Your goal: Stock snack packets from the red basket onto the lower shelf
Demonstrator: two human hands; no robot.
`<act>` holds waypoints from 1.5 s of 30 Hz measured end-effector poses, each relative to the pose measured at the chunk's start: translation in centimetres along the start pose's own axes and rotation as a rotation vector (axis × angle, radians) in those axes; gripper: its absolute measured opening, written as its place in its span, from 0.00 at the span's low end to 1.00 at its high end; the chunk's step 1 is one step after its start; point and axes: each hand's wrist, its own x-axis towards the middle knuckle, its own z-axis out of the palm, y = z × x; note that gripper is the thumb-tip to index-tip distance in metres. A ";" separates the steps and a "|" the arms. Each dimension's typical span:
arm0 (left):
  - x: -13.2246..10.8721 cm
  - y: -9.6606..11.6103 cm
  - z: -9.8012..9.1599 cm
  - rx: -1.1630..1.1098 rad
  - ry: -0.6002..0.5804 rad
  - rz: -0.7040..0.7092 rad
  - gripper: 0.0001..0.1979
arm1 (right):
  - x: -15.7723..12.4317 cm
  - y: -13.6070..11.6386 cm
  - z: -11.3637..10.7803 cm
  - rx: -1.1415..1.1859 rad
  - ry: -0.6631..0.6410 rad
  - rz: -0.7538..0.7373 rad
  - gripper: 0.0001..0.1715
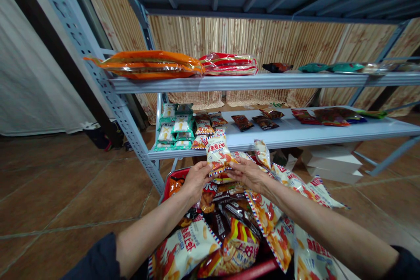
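Observation:
Between both hands is a white and orange snack bag with red lettering (218,151), upright at the front edge of the lower shelf. My left hand (198,178) pinches its lower left corner, and my right hand (247,172) grips its lower right side. Just behind it on the shelf lie similar small bags (204,124), beside stacked green and white packets (182,124). Below my hands a red basket (262,268) is heaped with snack bags, among them a large white one (188,247) and a yellow and red one (241,245).
The blue-grey lower shelf (278,136) also carries brown packets (242,122) and red bags (305,116). On the upper shelf (229,82) lie a long orange bag (154,64) and a red striped one (229,64). White boxes (331,162) stand beneath. A perforated post (121,109) rises at left.

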 end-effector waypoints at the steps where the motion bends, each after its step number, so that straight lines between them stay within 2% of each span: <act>1: 0.0 0.0 0.1 -0.013 0.000 0.002 0.10 | -0.1 0.0 0.2 0.018 0.006 0.014 0.17; 6: 0.1 -0.3 0.4 0.003 -0.021 0.042 0.11 | -0.3 0.0 1.0 0.113 0.060 0.054 0.15; 11: 0.3 -0.4 1.1 0.114 0.034 0.097 0.12 | -0.3 0.9 1.6 0.143 -0.021 0.109 0.13; 21: 0.0 0.5 1.8 0.053 0.043 0.072 0.12 | -0.3 1.6 2.7 0.141 0.113 0.000 0.13; 31: 0.1 1.0 1.7 0.041 0.062 0.045 0.11 | -0.7 1.9 3.2 0.173 0.099 -0.037 0.14; 41: 0.0 0.6 1.3 0.067 0.061 0.093 0.12 | -1.4 1.8 3.3 0.146 0.056 -0.036 0.11; 45: 0.2 0.6 1.2 0.058 0.059 0.101 0.12 | -1.7 1.5 3.2 0.171 0.080 -0.024 0.11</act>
